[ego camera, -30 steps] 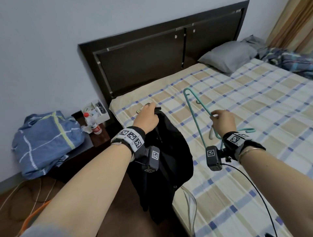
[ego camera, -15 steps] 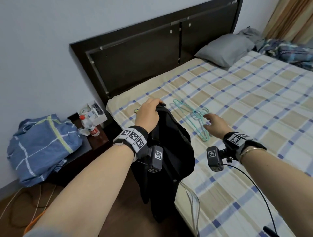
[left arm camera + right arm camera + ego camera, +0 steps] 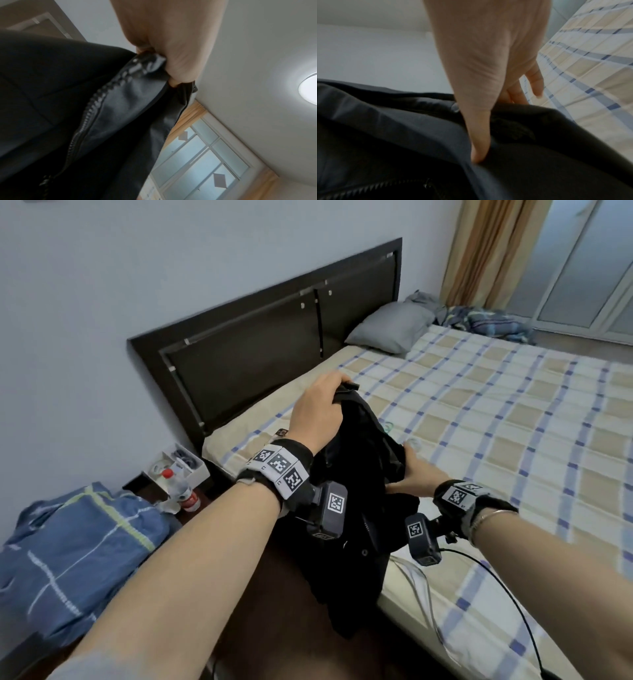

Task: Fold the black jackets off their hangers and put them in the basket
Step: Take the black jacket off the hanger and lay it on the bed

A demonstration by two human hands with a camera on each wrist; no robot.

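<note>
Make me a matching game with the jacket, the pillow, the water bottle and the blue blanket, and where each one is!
Things:
1. black jacket
2. grey pillow
3. water bottle
4. blue blanket

Places:
A. on the nightstand
B. heaped left of the nightstand
C. at the head of the bed
D. held up by the left hand

Pairs: 1-D, 2-C, 3-A, 4-B

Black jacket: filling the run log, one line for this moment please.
left hand grips black jacket | right hand on jacket | hanger off

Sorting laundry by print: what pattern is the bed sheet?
The bed sheet is checked: white and tan squares crossed by blue stripes, clearest in the head view.
</note>
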